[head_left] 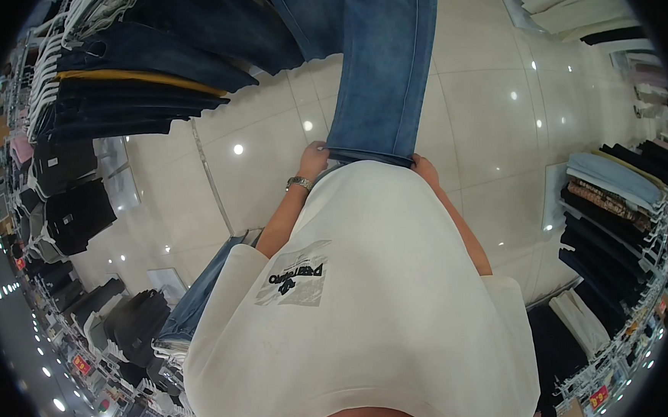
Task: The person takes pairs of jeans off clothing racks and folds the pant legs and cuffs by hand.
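Observation:
A pair of blue jeans [383,74] stretches from the top of the view down toward my body, its near end opening as a dark band just in front of my white shirt. My left hand [315,159], with a metal watch on its wrist, is closed on the left corner of that near end. At the opposite corner my right hand [426,170] grips the same edge, its fingers partly hidden by the cloth. Between both hands the edge is held wide and fairly straight.
Dark jeans [200,28] hang on a rack with white hangers at the upper left. Folded and hanging trousers [607,240] line the right side. More blue jeans [203,292] hang close by my left side. Glossy tiles [492,126] cover the floor.

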`<state>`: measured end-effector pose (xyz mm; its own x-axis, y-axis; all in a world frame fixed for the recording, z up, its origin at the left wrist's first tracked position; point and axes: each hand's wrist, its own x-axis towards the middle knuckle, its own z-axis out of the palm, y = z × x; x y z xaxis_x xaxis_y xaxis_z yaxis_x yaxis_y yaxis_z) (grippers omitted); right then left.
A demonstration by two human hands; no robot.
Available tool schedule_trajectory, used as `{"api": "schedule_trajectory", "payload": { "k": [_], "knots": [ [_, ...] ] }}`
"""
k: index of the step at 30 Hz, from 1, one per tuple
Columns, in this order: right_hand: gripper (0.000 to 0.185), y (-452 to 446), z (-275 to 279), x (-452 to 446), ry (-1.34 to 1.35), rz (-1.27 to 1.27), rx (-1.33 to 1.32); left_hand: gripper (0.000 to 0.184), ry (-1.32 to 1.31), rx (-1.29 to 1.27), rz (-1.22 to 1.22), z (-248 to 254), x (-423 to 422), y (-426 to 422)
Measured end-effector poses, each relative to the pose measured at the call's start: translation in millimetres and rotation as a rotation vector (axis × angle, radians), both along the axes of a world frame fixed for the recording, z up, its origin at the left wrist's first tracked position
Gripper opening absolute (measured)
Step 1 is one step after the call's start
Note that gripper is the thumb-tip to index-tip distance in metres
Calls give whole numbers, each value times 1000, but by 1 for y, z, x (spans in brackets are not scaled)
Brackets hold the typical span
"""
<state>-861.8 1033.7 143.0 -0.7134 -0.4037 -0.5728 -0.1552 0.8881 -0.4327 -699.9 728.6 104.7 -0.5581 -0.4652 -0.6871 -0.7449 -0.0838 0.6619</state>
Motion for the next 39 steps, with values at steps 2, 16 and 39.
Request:
{"api": "schedule_trajectory", "payload": {
  "k": [2,16,39],
  "knots": [
    [37,1,-5,2,11,3,8,41,-3,-69,-37,22,-4,3],
    [36,2,3,8,-5,-62,-49,40,30,-96,-61,26,-2,8],
    [29,-25,57,-40,-66,-567,-644,30,356,-77,143,83,-37,-16]
  ]
}}
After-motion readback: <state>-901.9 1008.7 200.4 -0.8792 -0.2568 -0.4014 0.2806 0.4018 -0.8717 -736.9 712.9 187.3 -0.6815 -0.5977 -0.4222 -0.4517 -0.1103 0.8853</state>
